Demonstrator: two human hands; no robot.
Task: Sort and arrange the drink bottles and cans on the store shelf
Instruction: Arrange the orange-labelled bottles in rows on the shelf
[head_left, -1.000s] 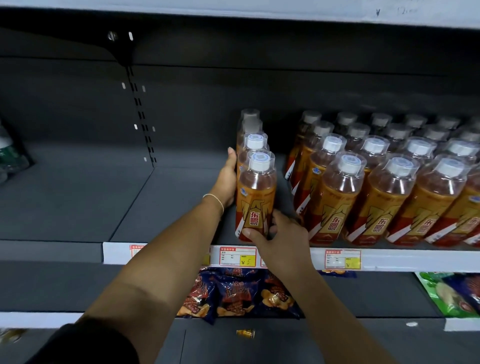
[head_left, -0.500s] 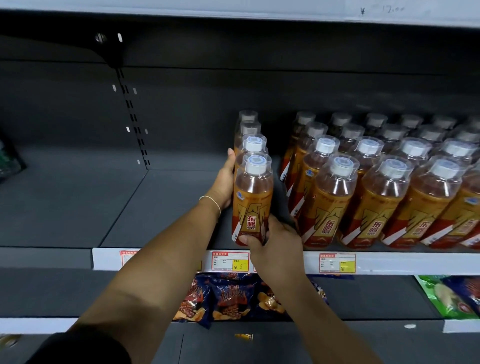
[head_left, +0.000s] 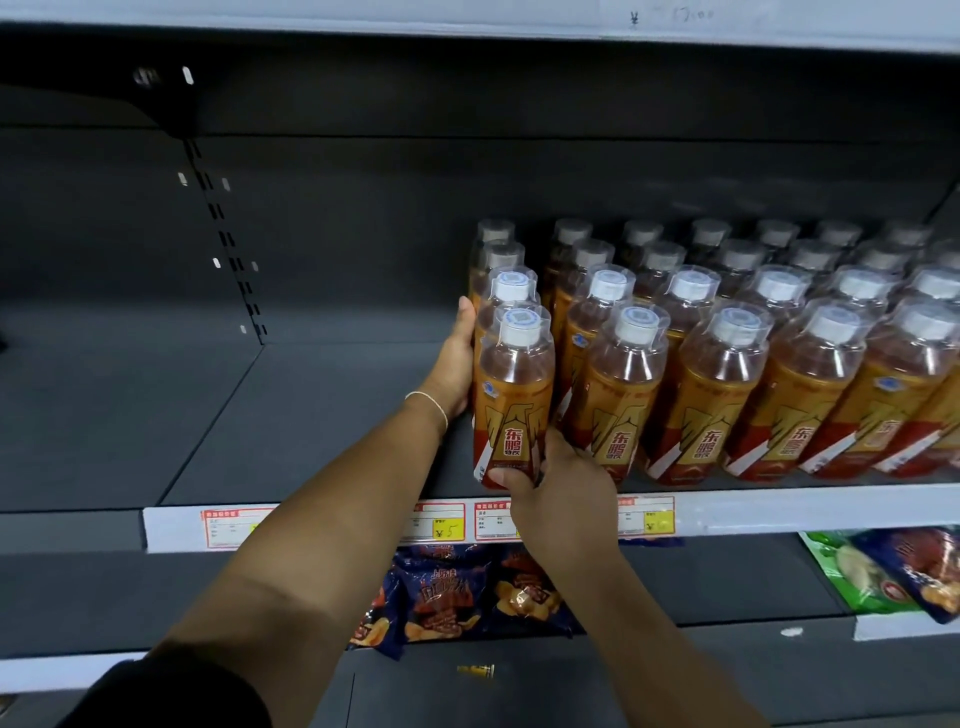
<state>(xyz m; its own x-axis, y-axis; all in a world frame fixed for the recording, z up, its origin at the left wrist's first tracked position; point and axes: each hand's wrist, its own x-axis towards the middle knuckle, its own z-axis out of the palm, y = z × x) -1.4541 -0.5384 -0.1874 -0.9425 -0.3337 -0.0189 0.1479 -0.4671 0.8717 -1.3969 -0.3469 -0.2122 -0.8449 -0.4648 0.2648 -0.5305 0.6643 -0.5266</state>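
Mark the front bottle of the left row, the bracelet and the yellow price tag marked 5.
front bottle (head_left: 511, 410), head view, on its orange label.
bracelet (head_left: 435, 403), head view, on the band across the left wrist.
yellow price tag (head_left: 448, 529), head view, on the yellow square.

- Bottles (head_left: 621, 395): amber, orange-and-red labels, white caps.
- Shelf (head_left: 208, 405): dark grey, white edge.
- Tags (head_left: 647, 514): red-framed, yellow squares.
- Snack bags (head_left: 441, 597): navy, orange print.

Both bare forearms reaching forward, left hand (head_left: 457, 369) flat, fingers straight, palm against the side of the front bottle (head_left: 511, 395), right hand (head_left: 563, 486) curled round that bottle's base, thumb across its front
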